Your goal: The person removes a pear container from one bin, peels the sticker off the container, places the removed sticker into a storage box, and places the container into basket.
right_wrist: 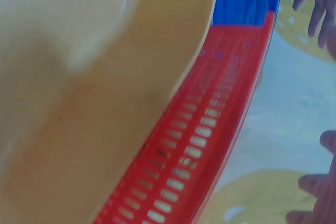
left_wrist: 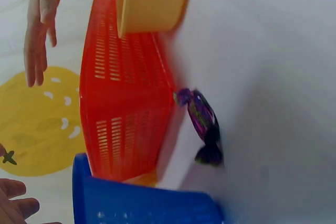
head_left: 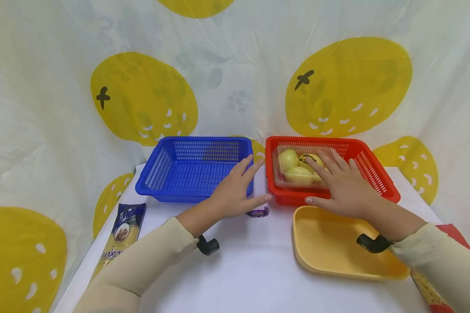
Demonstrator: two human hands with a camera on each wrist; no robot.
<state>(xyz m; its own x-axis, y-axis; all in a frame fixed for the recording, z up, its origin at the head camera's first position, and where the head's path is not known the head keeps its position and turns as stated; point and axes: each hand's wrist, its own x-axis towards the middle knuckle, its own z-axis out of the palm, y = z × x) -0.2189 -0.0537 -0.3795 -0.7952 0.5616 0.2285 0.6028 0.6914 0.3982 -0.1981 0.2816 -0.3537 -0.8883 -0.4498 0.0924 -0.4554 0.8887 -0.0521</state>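
My left hand [head_left: 233, 191] hovers with spread fingers by the right front corner of a blue basket [head_left: 152, 193]. Just below it on the table lies a candy in a purple twist wrapper [left_wrist: 201, 116]. Over the front of a red basket [head_left: 380, 174] is my right hand [head_left: 348, 189], fingers extended and holding nothing. Inside that basket sits a clear plastic box [head_left: 280, 180] of several pale yellow-green round fruits [head_left: 299, 175], partly hidden by the right fingers. Both wrist views show the hands raised above the basket rims.
A yellow tub [head_left: 329, 243] stands in front of the red basket, beneath my right forearm. At the left edge lies a pasta packet [head_left: 121, 234]. A red packet [head_left: 454, 234] is partly covered by my right sleeve. A lemon-print curtain [head_left: 239, 87] hangs behind the table.
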